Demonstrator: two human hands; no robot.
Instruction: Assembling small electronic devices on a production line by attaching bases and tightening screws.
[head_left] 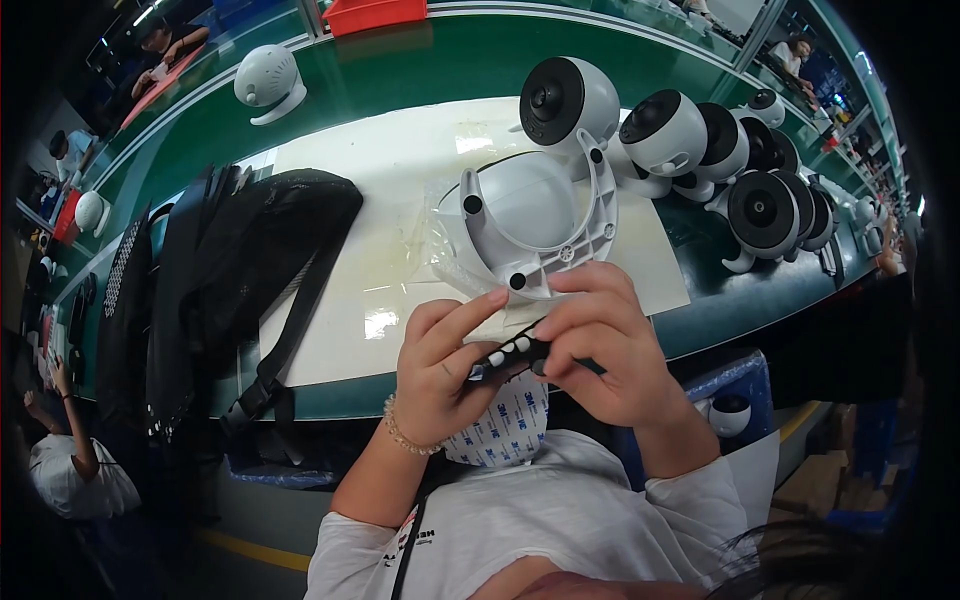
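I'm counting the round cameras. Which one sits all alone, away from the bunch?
The white dome camera at the far left of the green bench. It shows its white back, while the others crowd together at the right showing black fronts.

Overhead light fell bright on my bench, glaring off the white mat (400,200); the fisheye bent edges into dark corners.

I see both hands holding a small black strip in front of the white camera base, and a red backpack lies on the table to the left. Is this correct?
Not quite. The head view shows the left hand and right hand on the small black strip before the white camera base, but the backpack at the left is black, not red.
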